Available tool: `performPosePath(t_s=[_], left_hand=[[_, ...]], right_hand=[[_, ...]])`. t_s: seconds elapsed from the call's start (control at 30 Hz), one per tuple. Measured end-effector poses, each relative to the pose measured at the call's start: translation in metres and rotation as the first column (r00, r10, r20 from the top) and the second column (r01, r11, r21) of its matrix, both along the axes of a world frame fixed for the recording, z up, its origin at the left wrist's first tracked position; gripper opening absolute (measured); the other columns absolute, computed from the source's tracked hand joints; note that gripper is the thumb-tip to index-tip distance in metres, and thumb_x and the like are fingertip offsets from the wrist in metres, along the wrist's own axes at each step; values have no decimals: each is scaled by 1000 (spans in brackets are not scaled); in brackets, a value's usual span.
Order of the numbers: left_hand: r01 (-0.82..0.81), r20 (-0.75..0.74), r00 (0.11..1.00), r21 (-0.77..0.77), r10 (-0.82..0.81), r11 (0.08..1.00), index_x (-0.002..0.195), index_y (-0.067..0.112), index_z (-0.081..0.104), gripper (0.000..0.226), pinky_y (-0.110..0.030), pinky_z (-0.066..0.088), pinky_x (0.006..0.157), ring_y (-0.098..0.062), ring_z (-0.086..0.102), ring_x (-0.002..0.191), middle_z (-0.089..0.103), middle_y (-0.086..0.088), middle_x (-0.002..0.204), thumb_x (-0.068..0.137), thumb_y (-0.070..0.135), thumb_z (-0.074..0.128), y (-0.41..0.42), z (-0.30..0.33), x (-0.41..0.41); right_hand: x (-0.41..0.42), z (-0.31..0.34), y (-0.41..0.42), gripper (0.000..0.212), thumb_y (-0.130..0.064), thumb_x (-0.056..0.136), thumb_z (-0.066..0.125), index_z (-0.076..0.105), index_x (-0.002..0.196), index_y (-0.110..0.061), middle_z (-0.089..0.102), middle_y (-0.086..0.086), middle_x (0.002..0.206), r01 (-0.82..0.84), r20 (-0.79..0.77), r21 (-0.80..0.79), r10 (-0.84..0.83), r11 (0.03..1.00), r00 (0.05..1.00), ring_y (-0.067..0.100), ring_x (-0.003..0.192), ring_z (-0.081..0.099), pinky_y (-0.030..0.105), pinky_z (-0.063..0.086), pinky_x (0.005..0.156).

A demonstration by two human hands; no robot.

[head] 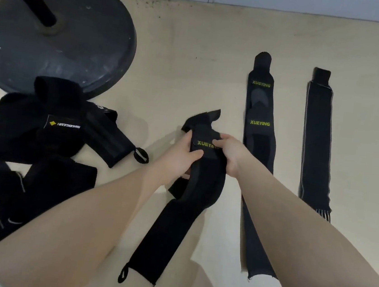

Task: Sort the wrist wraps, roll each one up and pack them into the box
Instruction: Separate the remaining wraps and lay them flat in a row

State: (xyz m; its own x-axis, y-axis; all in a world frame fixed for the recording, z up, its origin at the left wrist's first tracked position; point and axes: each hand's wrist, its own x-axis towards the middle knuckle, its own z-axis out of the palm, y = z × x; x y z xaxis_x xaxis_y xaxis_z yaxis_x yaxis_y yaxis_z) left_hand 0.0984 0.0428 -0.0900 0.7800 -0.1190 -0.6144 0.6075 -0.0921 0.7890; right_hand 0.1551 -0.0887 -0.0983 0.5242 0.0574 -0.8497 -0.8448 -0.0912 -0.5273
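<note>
Beige floor (194,49) is carrying everything, with a round stand base (60,41) crowding its far left and open room lying in the middle. Beside that base an unsorted pile of wraps (41,150) is waiting; two sorted wraps (259,132) are lying flat, side by side, on the right. Sorting seems to be the step in hand: the left hand (180,156) and right hand (230,152) are both gripping a held wrap (188,209), its tail trailing toward the person. Next it likely needs laying straight beside the matching pair. No box is showing.
</note>
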Motion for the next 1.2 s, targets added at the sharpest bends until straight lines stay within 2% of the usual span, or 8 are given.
performPosePath(t_s=[0.1, 0.23, 0.37, 0.53, 0.73, 0.9, 1.07, 1.2], left_hand=[[-29, 140, 990, 16, 27, 999, 146, 34, 29, 54, -26, 51, 92, -9, 58, 115, 59, 7, 128, 101, 8, 42, 2, -8, 20], [-163, 130, 978, -6, 162, 987, 153, 26, 6, 60, -12, 42, 95, -3, 53, 118, 52, 10, 133, 103, 17, 38, 7, -12, 51], [-102, -108, 985, 282, 137, 954, 152, 19, -11, 69, -32, 22, 112, -18, 30, 140, 29, 2, 154, 103, 36, 34, 10, -27, 60], [-42, -108, 990, 383, 90, 923, 118, 14, 54, 32, -28, 42, 81, -18, 55, 101, 59, -1, 109, 102, 34, 35, 10, -56, 20], [-70, -65, 989, 581, 132, 811, 62, 6, 43, 44, -27, 27, 53, -16, 42, 58, 41, 0, 57, 101, 25, 36, 4, -59, -23], [-77, -318, 936, 229, 149, 970, 115, 10, 57, 39, -26, 43, 81, -18, 58, 104, 62, 1, 113, 96, 43, 50, -2, -49, -30], [-38, -32, 999, -134, 34, 990, 132, 23, 49, 44, -20, 53, 81, -9, 63, 109, 65, 5, 121, 92, 10, 60, 10, -30, -29], [105, 48, 994, -156, -99, 982, 142, 35, 31, 59, -23, 50, 92, -7, 61, 113, 61, 7, 127, 95, 6, 54, 14, -22, -27]], right_hand=[[30, -2, -6, 49, 16, 90, 33, 43, 124, -17, 61, 12, 117, 161, 200, 263, -217, 951, 955, 27, 104, 60, 37, 55, 76], [63, 4, 0, 47, 19, 89, 32, 40, 123, -13, 62, 11, 119, 77, 392, 356, -223, 931, 893, 25, 110, 59, 32, 54, 83], [72, -7, 6, 56, -16, 100, 44, 19, 150, -20, 28, 3, 154, -9, 304, -78, 32, 997, 952, 24, 138, 32, 36, 34, 107], [17, -42, -5, 39, -19, 100, 39, 41, 138, -11, 51, 6, 134, -118, 250, -474, 262, 872, 932, 23, 119, 50, 27, 38, 89], [-52, -50, -3, 26, -25, 97, 45, 59, 88, -5, 60, 6, 81, -270, 178, -494, 400, 827, 899, 21, 76, 57, 31, 45, 65], [-50, -35, 0, 25, -25, 92, 60, 61, 110, -7, 65, 9, 109, -24, -41, -65, 21, 998, 999, 25, 98, 61, 35, 53, 80], [-40, -10, -13, 24, -20, 98, 50, 64, 114, -8, 72, 6, 104, 114, 42, 225, -127, 968, 991, 21, 96, 68, 33, 55, 77], [-36, 3, -17, 25, -19, 98, 50, 61, 116, -7, 72, 6, 102, 243, 79, 295, -278, 924, 957, 19, 93, 68, 29, 56, 70]])
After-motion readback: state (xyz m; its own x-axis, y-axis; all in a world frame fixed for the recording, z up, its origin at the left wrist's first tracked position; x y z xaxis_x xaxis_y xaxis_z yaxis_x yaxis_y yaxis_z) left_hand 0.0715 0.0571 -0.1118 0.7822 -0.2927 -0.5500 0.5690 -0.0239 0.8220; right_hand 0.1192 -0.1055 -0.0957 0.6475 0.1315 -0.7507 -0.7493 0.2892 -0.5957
